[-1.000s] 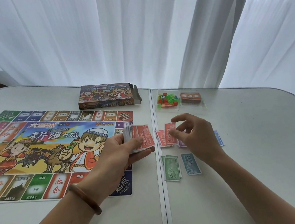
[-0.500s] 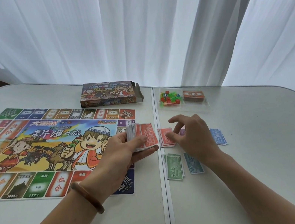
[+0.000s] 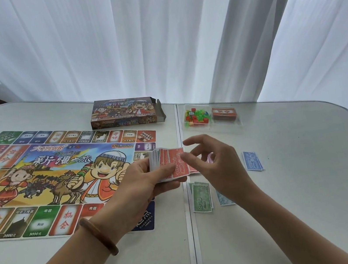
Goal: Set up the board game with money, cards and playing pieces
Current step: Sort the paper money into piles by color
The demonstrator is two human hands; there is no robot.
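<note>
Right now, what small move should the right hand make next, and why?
Probably pinch the top red 10000 note off the stack of notes that the left hand grips and lay it on the red pile beside it. The right hand hovers at that note, holding nothing, and green 500 notes and blue notes lie in separate piles.

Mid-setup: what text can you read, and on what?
"10000": top red note of the stack in the left hand.
"500": green note.
"新疆之旅": board centre.
"2000元", "3000元": board's near edge.
Blue note, card pack: too blurred.
</note>
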